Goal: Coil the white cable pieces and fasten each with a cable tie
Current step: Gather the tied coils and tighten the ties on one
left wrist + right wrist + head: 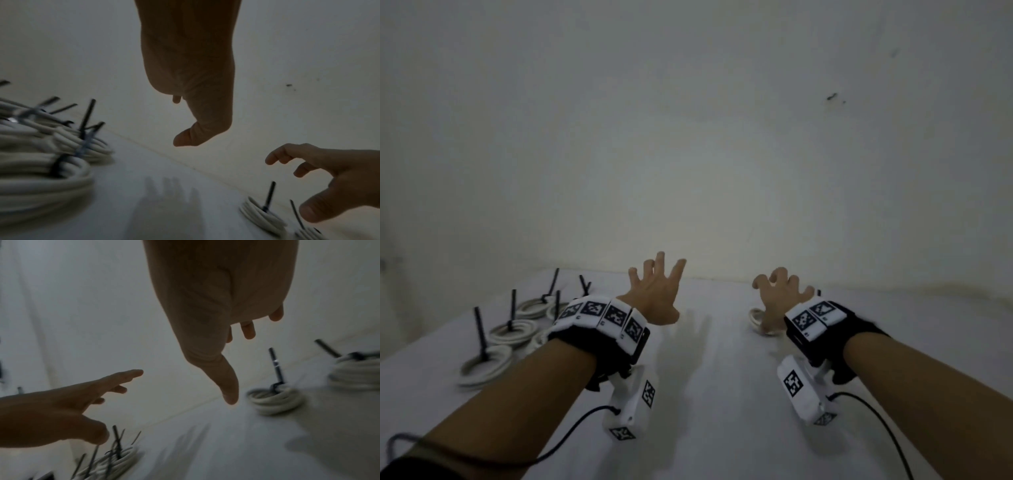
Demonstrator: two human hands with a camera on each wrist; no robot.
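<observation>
Now — both hands spread, holding nothing | left hand (654, 294) mid-frame, right hand (779, 298) just above small tied white cable coil (756, 317) | finished black-tied coils (510, 330) lower left on white desk (722, 377).

Right-side coil (756, 317) mostly hidden behind right hand (780, 301)

The tabletop (705, 394) looks matt white and smooth, with soft shadows and no glare. The coiled white cable pieces (486, 365) have a smooth, dull rubbery-looking jacket, each bound by a thin black cable tie (480, 330) that looks like plastic. The wall (688, 120) behind is matt off-white with a few dark marks.
</observation>
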